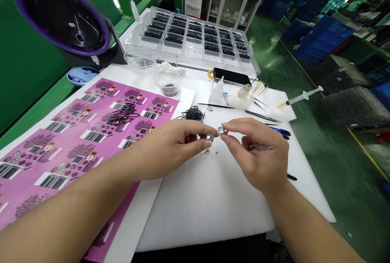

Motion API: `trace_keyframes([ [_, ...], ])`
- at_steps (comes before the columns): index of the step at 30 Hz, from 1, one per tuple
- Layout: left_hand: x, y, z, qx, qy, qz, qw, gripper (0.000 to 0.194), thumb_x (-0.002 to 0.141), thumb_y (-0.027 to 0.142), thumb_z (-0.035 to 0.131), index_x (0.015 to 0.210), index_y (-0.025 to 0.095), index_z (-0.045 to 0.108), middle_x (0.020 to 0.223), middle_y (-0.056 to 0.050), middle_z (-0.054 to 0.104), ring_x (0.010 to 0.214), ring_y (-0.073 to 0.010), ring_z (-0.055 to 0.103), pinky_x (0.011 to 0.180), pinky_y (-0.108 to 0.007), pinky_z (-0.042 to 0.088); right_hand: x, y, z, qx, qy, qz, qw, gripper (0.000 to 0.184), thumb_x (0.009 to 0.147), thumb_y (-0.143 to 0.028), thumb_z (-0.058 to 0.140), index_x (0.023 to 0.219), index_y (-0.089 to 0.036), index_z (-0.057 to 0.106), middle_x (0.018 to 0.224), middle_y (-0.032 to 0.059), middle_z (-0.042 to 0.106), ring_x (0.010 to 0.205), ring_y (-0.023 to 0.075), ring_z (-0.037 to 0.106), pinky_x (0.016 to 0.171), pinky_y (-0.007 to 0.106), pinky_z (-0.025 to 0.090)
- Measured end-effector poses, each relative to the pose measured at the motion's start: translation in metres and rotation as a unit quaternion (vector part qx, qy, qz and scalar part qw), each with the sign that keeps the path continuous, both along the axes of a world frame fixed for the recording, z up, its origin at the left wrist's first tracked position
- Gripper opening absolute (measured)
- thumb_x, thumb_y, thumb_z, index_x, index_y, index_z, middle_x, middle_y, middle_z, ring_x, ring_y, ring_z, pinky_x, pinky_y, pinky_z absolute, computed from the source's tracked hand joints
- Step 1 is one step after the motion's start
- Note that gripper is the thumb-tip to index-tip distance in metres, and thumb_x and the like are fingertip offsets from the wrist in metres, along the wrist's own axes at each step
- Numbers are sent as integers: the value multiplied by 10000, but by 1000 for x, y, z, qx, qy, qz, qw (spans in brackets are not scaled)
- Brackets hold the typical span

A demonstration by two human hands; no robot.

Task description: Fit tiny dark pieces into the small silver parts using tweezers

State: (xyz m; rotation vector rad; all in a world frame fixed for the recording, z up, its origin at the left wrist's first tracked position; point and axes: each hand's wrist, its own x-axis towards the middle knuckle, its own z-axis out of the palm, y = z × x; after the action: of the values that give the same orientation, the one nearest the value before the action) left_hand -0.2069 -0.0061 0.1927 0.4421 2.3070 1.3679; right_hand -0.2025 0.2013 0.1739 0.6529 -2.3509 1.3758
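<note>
Thumb and forefinger of my left hand [173, 143] pinch a small rounded silver metal piece [209, 137]. Close beside it, my right hand [258, 149] grips a small square silver metal piece [221, 130] between thumb and fingertip. The two pieces are almost touching. A thin metal tool [261, 147] is tucked in the curled fingers of my right hand; most of it is hidden. Dark crumbs [207, 152] lie on the white foam board [210, 210] under my fingertips. Just behind my left hand is a pile of small black bent parts [194, 113].
Pink printed sheets [70, 133] cover the left side, with more black parts [123, 113] on them. Behind stand a compartment box [195, 54], clear cups [167, 80] and a phone [231, 77]. Tweezers [263, 117], a syringe [304, 95] and blue-handled pliers [282, 132] lie right.
</note>
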Motion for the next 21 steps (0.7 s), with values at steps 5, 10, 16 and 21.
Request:
trace_keyframes([
  [5,-1,0,-2,30,19,-26,999,268,964,369,514,1151,287,688,851,44,662,729,-126,554,642,-248,422,0,-5,0,22,4,43,999,211,818,-130,682,977,-262,723,945,19,742,767,173,678,632,318,577],
  [10,-1,2,-4,29,65,-21,997,203,970,280,507,969,256,708,887,54,669,792,-106,568,691,-213,416,-1,-7,-1,60,72,60,994,209,838,-84,654,970,-227,728,961,52,733,792,154,688,629,288,584],
  [16,0,4,-1,38,111,-22,993,210,977,258,505,1076,242,689,955,9,668,877,-129,590,759,-224,442,0,-2,4,9,58,28,998,226,813,-86,668,989,-221,711,1000,61,723,816,177,682,466,267,456],
  [21,0,1,5,0,111,42,993,277,964,340,525,1197,270,658,1060,-23,674,906,-170,604,730,-259,463,-19,17,0,115,-58,-63,990,100,807,-179,673,889,-219,715,838,19,683,682,158,597,548,296,431],
])
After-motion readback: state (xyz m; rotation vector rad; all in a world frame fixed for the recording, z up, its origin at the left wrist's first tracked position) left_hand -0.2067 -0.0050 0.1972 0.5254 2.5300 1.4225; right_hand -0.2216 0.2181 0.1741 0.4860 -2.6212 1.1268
